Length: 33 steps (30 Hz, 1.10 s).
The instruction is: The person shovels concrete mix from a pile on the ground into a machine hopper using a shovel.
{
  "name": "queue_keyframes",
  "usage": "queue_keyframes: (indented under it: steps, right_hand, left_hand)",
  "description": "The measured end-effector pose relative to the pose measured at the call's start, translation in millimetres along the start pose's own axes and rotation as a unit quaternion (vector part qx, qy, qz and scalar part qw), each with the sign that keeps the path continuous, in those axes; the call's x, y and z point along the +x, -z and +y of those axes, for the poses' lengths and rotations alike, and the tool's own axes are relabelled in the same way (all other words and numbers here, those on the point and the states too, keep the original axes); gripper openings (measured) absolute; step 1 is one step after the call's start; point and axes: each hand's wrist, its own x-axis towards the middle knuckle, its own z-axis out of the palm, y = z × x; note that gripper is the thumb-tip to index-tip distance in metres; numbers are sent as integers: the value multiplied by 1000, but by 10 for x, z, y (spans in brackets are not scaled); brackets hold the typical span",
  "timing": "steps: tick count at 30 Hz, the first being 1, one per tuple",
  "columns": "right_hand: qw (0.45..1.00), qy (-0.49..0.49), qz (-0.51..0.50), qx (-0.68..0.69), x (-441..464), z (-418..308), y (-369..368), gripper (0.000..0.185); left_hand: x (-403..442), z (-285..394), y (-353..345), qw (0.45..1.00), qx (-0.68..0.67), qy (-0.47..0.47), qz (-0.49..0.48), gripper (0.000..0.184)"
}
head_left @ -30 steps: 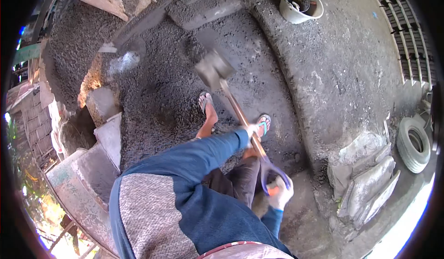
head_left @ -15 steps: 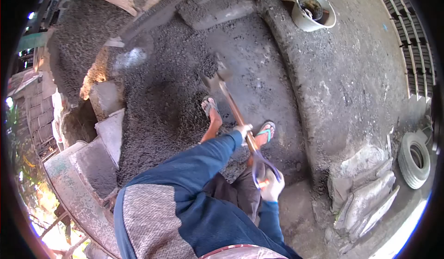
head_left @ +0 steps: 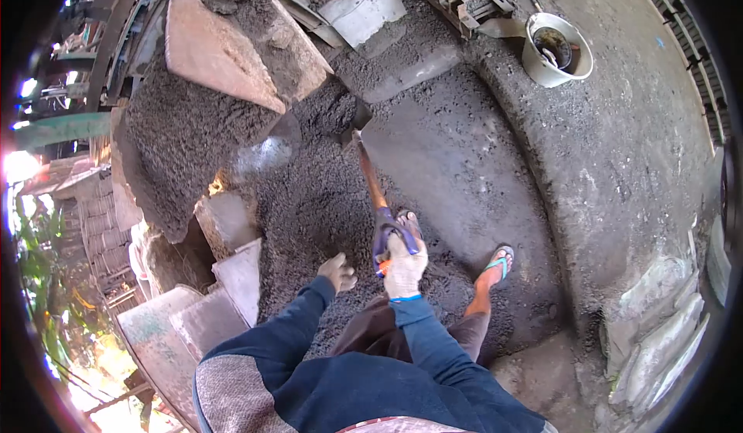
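My right hand (head_left: pixel 404 269), in a pale work glove, grips the purple D-shaped handle of a shovel (head_left: pixel 373 179). The shovel's shaft runs forward from it, and its blade lies against dark, wet gravelly mix (head_left: pixel 321 116) near the upper middle. My left hand (head_left: pixel 338 273), gloved too, is off the shaft, a little left of the handle, with its fingers loosely bent and apart and nothing visible in them. My feet in flip-flops stand on either side of the scraped floor (head_left: pixel 433 158), the left one partly behind the handle.
A white bucket (head_left: pixel 559 77) holding a dark container stands on the raised ledge at upper right. Broken boards (head_left: pixel 220 50) lie at upper left, slabs (head_left: pixel 236 274) at left. Stacked sheets (head_left: pixel 658 325) rest at lower right. A raised edge runs along my right.
My left hand has let go of the shaft and drawn left. My right hand has pushed the shovel forward, its blade now farther out in the mix. The view has shifted.
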Motion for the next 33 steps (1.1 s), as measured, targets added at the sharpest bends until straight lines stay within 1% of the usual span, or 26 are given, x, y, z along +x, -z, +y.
queue_keyframes:
  steps: [1,3,5,6,7,8,9,10,12,15,16,18,19,20,21,22,23,24,25,26,28,29,30,31,32,33]
  right_hand:
    - [1000,22,-3,-20,61,85,-171,14]
    - [995,62,35,-65,103,-235,-520,7]
    - [998,47,13,-34,904,851,-44,6]
    - [999,-39,-19,-33,1268,1306,446,9]
    - [987,-155,-42,-13,1326,1096,697,10]
    - [983,-167,-10,68,1515,1212,959,15]
    - [987,-156,-39,23,1664,1194,1285,24]
    - [987,-153,-46,-2,1808,1135,1541,26]
    - [990,-128,-49,-12,2034,1137,1927,22]
    - [980,-155,-121,30,1724,698,2152,23]
    - [979,-159,-130,12,1664,721,2332,16]
    - [979,-85,-133,-128,1263,607,2540,15]
    - [981,-67,-143,-116,1027,572,2652,16]
    - [986,-78,-122,-83,774,468,2628,15]
    - [990,-87,-101,-49,512,348,2587,15]
    - [991,-126,-44,5,169,146,2443,14]
    - [990,3,-24,-141,-105,85,2469,14]
    - [989,-29,72,-125,-265,-16,2496,15]
    - [979,-56,168,-100,-426,-118,2524,18]
    - [974,-24,195,-114,-534,-258,2588,16]
    - [972,9,187,-139,-648,-636,2901,10]
    - [882,215,84,-411,-724,-889,3105,9]
    - [878,206,111,-418,-874,-1159,3338,9]
    - [873,197,137,-424,-1025,-1428,3574,9]
    - [950,-40,266,-156,-1186,-1665,3780,12]
    - [948,-21,253,-191,-1389,-1962,3939,8]
  left_hand:
    - [160,-94,316,999,-2,0,40,53]
    - [298,-251,801,994,6,-15,111,45]
    - [35,-285,872,989,15,-9,149,42]
    - [-5,-303,948,987,13,-22,161,41]
    - [-12,-244,948,986,27,-33,160,40]
    - [0,-295,893,987,35,-36,155,38]
    - [14,-332,821,987,42,-41,151,37]
    - [14,-290,661,988,46,-36,144,36]
    - [-18,-164,239,989,54,-26,135,35]
    - [473,-37,-380,994,60,-55,77,40]
    - [658,-8,-631,996,42,-53,56,41]
    - [814,95,-1223,994,85,-61,37,47]
    - [963,113,-1478,996,72,-61,7,46]
    - [1152,131,-1731,996,59,-64,-23,45]
    - [1262,144,-2037,998,-14,-57,-35,41]
    - [1364,114,-2263,994,-87,-48,-47,38]
    - [1672,32,-2351,974,-138,-79,-163,33]
    - [1401,61,-2591,980,-164,-59,-98,27]
    - [1515,-138,-2684,986,-97,-55,-126,22]
    - [1622,-376,-2758,986,-29,-58,-153,16]
    - [1234,-786,-3042,987,15,-53,-154,14]
    - [1118,-980,-3160,985,63,-8,-161,18]
    - [1055,-1358,-3288,984,-2,-16,-179,19]
    - [861,-1613,-3412,979,-49,74,-181,23]
    - [581,-1888,-3491,973,-104,99,-179,28]
    - [222,-2065,-3547,970,-123,106,-183,30]
